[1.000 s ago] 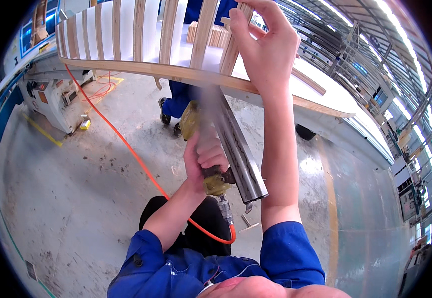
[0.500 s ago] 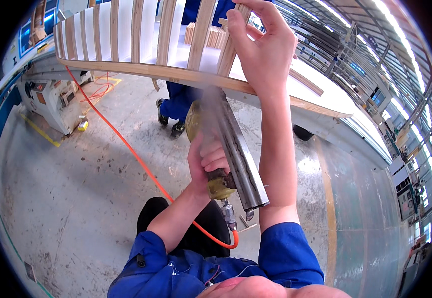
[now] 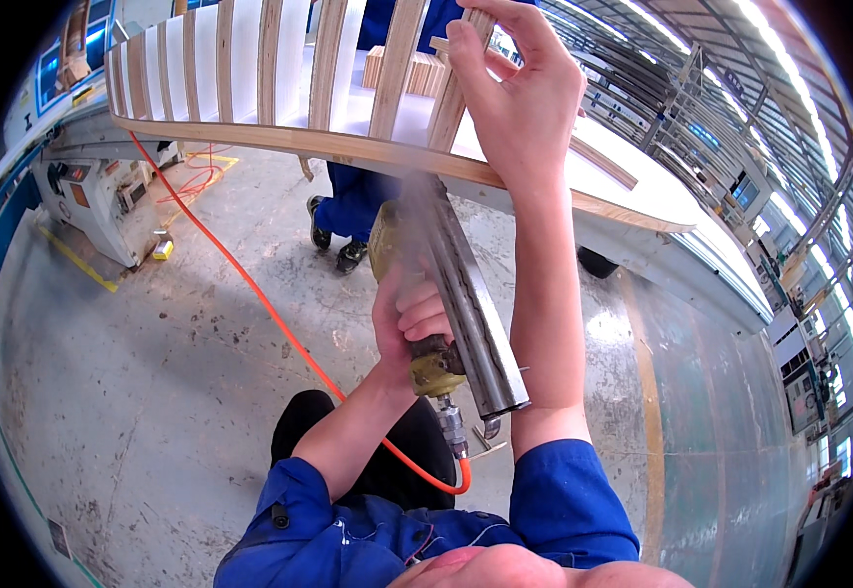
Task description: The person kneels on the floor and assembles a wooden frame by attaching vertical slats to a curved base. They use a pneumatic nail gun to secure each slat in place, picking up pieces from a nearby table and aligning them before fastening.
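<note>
My left hand (image 3: 402, 306) is wrapped around the grip of a pneumatic nail gun (image 3: 474, 309), yellowish with a long metal magazine. The gun's blurred nose is up against the underside edge of a curved wooden panel (image 3: 279, 137). Above that edge, my right hand (image 3: 529, 103) pinches an upright wooden slat (image 3: 448, 116) between thumb and fingers. The slat's lower end meets the panel, close to the gun's nose. Several similar slats (image 3: 268, 64) stand in a row to the left. An orange air hose (image 3: 279, 321) is coupled to the gun's handle end.
A stack of small wooden strips (image 3: 407, 71) sits on the white surface behind the slats. Another strip (image 3: 603, 162) lies to the right. Across the panel stands a person in blue, whose shoes (image 3: 352, 253) show below. A machine (image 3: 88, 201) stands at left.
</note>
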The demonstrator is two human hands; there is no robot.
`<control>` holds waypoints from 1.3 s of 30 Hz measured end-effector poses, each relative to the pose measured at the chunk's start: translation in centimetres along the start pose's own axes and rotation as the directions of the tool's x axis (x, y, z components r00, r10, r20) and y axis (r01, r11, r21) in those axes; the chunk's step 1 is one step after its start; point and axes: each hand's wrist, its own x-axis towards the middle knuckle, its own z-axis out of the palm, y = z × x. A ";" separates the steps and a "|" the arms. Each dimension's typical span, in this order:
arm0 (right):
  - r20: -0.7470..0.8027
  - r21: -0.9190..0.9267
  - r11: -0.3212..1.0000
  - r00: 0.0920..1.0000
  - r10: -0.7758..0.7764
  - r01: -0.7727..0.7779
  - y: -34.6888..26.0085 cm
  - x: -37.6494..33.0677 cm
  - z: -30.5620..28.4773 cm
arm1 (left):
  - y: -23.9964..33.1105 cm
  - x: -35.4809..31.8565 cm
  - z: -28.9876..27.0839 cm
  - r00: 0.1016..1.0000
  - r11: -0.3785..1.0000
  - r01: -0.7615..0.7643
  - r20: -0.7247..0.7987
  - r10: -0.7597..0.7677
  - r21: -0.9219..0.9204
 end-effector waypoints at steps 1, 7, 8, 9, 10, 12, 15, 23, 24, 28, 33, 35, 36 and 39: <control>-0.001 -0.012 1.000 1.000 0.007 -0.007 -0.7 -0.1 -0.1 | -0.3 0.0 0.1 1.000 1.000 -0.018 0.001 0.018 0.005; 0.004 0.008 1.000 1.000 0.015 -0.015 -0.6 0.1 0.0 | -0.2 0.1 0.5 0.997 0.999 0.044 0.056 -0.045 0.017; 0.009 -0.005 1.000 1.000 0.025 -0.025 -1.0 0.2 0.1 | 0.0 0.1 0.6 0.993 0.997 0.076 0.090 -0.077 0.020; 0.006 0.001 1.000 1.000 0.005 -0.005 -0.5 0.2 -0.1 | -0.1 0.1 0.5 0.994 0.997 0.075 0.079 -0.076 0.017; 0.003 0.006 1.000 1.000 -0.016 0.016 0.3 0.2 -0.2 | -0.2 0.2 0.4 0.995 0.997 0.075 0.068 -0.075 0.015; 0.004 0.000 1.000 1.000 -0.015 0.015 0.3 0.2 -0.3 | -0.1 0.1 0.3 0.995 0.997 0.073 0.064 -0.073 0.016; 0.008 -0.024 0.999 0.999 0.034 -0.034 -1.2 0.1 -0.1 | 0.3 -0.1 0.1 0.995 0.997 0.070 0.075 -0.071 0.018; 0.006 -0.205 0.973 0.994 -0.108 0.106 1.6 -0.3 -0.4 | 0.1 -0.3 -0.1 0.995 0.995 0.084 0.059 -0.086 0.045; 0.004 -0.199 0.974 0.994 -0.109 0.108 1.9 -0.3 -0.4 | 0.1 -0.3 -0.1 0.994 0.995 0.087 0.062 -0.090 0.050; 0.008 -0.169 0.982 0.997 -0.081 0.081 1.8 -0.4 -0.4 | 0.1 -0.3 0.4 0.996 0.996 0.076 0.052 -0.078 0.046; -0.021 -0.042 0.999 1.000 -0.005 0.004 -0.4 0.2 0.1 | 0.3 -0.4 0.0 0.996 0.998 0.055 0.069 -0.057 0.030; -0.015 -0.090 0.996 1.000 -0.010 0.009 -1.6 0.0 0.2 | 0.3 -0.4 -0.2 0.993 0.998 0.046 0.109 -0.052 0.049; -0.025 -0.070 0.997 1.000 -0.014 0.013 -1.1 -0.1 0.2 | 0.1 -0.5 -0.2 0.995 0.999 0.040 0.095 -0.043 0.033; -0.046 -0.018 1.000 0.999 -0.018 0.017 0.4 0.0 0.1 | -0.6 -0.6 0.2 0.997 1.000 0.031 0.065 -0.031 0.002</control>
